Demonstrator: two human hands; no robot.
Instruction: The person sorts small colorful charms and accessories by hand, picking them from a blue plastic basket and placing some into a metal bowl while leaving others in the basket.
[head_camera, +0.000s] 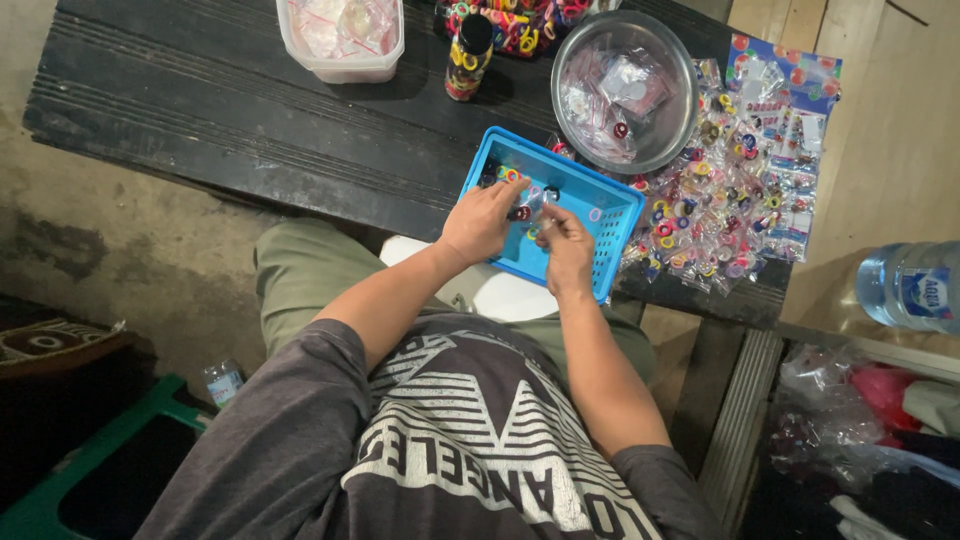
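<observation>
We look down on our two hands meeting over a blue basket (610, 215) that sits at the near edge of the dark wooden worktop (230, 110). Our left hand (482, 222) and right hand (565, 250) together hold a small clear packet (533, 202) just above the basket's floor — the left grip pinches its left side with fingers pressed together, the right grip closes on its right side. A dark red ring (522, 213) shows at the packet, though we cannot tell whether it is inside it or lying under it. A few coloured rings lie loose in the basket.

Just behind the basket stands a clear round bowl (668, 60) holding more small packets. To its right, a heap of filled packets (730, 190) with coloured rings spreads across the worktop. Further back are a white tub (345, 68) and a dark-capped bottle (468, 58) — both well apart from our hands. A large water bottle (910, 285) lies off to the right.
</observation>
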